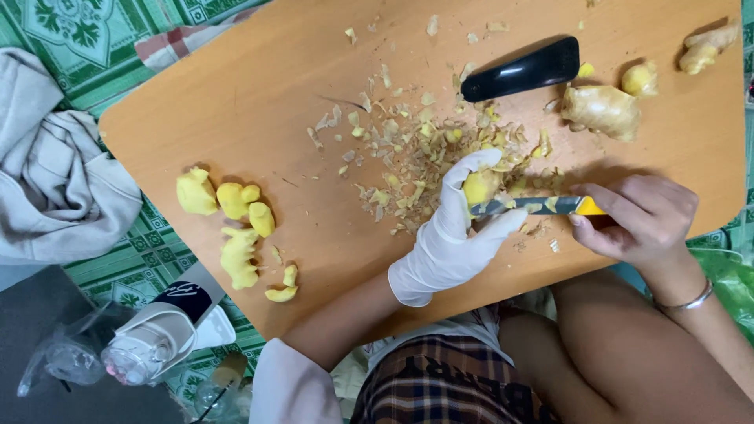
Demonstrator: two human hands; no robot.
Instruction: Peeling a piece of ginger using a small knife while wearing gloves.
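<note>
My left hand (452, 235), in a white glove, pinches a small yellow piece of ginger (479, 187) over a wooden board (259, 102). My bare right hand (640, 220) grips the yellow handle of a knife (534, 206), whose blade lies against the ginger piece. A heap of ginger peelings (408, 149) is spread just behind both hands. Several peeled yellow ginger pieces (236, 228) sit at the board's left side. Unpeeled ginger roots (603, 110) lie at the far right.
A black sheath-like object (525, 69) lies on the board behind the peelings. A grey cloth (55, 173) is bunched on the green patterned mat (78, 23) at left. A plastic bottle (153, 345) and a clear bag (63, 361) lie near my left elbow.
</note>
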